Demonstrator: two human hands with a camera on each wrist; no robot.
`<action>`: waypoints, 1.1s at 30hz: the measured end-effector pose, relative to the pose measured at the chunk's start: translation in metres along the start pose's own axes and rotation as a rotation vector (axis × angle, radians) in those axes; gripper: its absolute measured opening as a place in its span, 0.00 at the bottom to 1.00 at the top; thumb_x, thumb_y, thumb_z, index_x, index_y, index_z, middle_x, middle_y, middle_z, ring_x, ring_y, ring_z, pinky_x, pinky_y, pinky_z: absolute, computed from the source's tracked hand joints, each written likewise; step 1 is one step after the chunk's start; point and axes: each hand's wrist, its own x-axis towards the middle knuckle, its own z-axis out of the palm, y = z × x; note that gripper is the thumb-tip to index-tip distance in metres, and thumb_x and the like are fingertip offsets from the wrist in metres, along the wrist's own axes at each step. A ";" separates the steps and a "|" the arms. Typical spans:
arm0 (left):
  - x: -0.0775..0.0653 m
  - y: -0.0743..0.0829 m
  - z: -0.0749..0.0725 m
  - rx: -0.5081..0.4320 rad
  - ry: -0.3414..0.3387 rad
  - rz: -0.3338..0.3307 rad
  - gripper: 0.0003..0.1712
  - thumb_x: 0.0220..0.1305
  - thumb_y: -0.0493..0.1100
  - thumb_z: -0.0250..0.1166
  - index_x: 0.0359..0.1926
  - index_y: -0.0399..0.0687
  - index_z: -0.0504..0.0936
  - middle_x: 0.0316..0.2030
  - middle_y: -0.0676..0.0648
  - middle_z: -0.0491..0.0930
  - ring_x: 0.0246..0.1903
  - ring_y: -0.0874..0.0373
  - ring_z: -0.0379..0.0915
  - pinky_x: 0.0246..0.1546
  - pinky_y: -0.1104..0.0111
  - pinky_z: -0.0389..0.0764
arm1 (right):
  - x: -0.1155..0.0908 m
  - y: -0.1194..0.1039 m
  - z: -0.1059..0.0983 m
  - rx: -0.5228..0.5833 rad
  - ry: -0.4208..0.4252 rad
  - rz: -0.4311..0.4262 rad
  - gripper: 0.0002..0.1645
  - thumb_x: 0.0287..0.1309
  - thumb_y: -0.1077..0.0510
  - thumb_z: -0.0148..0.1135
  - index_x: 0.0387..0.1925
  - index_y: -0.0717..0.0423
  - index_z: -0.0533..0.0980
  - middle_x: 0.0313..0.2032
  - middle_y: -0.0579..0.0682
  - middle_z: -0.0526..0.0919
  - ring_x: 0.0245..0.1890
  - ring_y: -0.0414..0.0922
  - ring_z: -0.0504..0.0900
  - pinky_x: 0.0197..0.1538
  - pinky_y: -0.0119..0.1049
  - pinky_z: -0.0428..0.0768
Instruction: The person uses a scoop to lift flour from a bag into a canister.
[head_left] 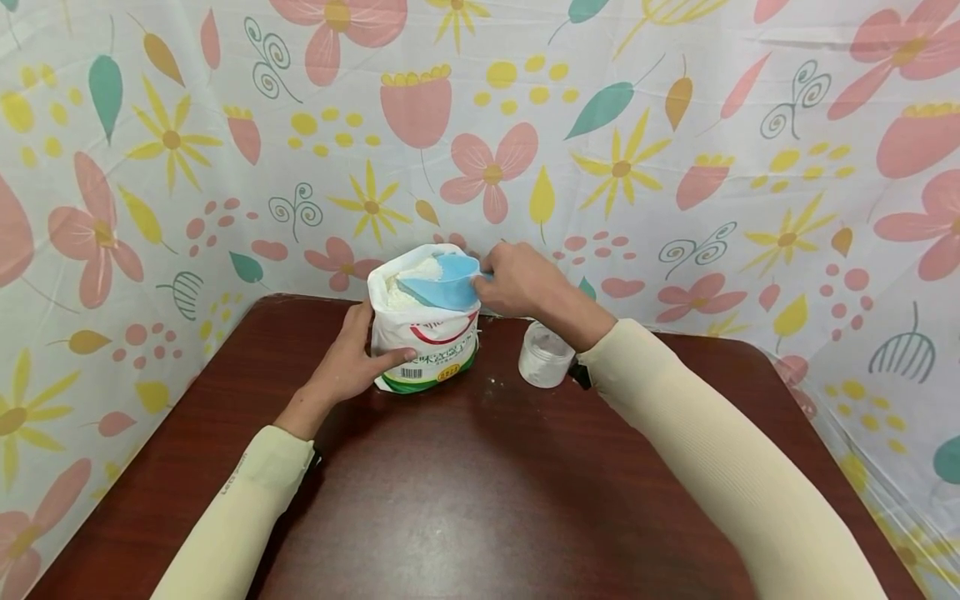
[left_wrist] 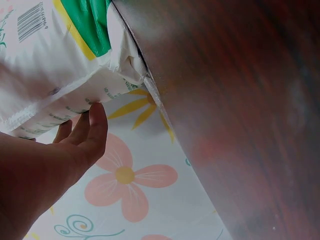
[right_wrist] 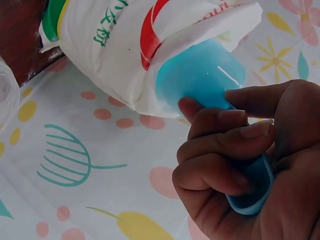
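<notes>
A white bag of flour [head_left: 393,329] with red and green print stands at the table's back edge, its mouth rolled outward and white flour [head_left: 423,271] showing inside. My left hand [head_left: 348,358] grips the bag's left side, thumb across the front and fingers [left_wrist: 97,127] against the side panel. A blue scoop [head_left: 446,283] lies tilted in the bag's mouth; how much flour it carries is not visible. My right hand [head_left: 521,283] holds the scoop's handle [right_wrist: 255,197], fingers curled round it. Right of the bag, below my right wrist, stands a clear round jar [head_left: 545,358].
The dark brown table [head_left: 450,492] has specks of white powder [head_left: 491,382] between bag and jar. A flower-printed curtain [head_left: 480,125] hangs close behind the table's back edge and along both sides.
</notes>
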 end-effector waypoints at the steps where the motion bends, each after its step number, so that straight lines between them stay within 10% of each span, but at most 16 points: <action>1: 0.000 0.000 0.000 0.002 0.001 -0.004 0.60 0.60 0.56 0.81 0.83 0.68 0.52 0.70 0.48 0.61 0.70 0.51 0.54 0.70 0.42 0.68 | 0.000 0.000 0.000 -0.002 0.002 0.002 0.27 0.68 0.57 0.54 0.11 0.48 0.60 0.13 0.43 0.58 0.16 0.43 0.63 0.26 0.37 0.65; 33: -0.001 -0.001 -0.001 0.022 -0.003 -0.033 0.63 0.59 0.62 0.80 0.84 0.74 0.46 0.72 0.45 0.58 0.71 0.48 0.54 0.68 0.39 0.69 | -0.008 -0.007 -0.010 -0.014 0.000 0.073 0.25 0.68 0.54 0.55 0.14 0.49 0.63 0.17 0.44 0.60 0.20 0.44 0.64 0.26 0.37 0.63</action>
